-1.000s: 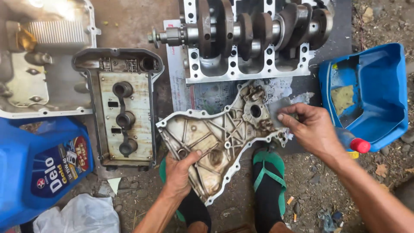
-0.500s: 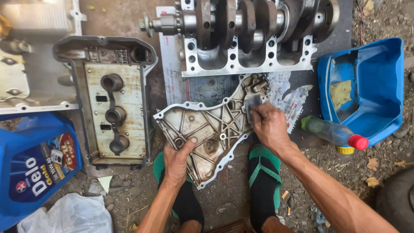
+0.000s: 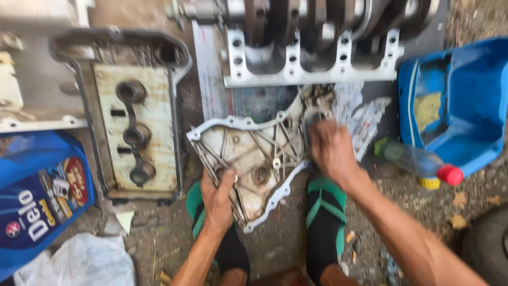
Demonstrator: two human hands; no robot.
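Left hand (image 3: 217, 198) grip steadies the engine cover (image 3: 248, 159); right hand (image 3: 330, 151) presses on it.

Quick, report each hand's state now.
Left hand: closed, gripping the lower edge of the engine cover.
Right hand: pressed on the cover's upper end; what it holds is unclear.

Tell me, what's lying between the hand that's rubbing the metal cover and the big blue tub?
In the head view, a plastic bottle with a red cap lies on the ground between the right hand and the blue tub.
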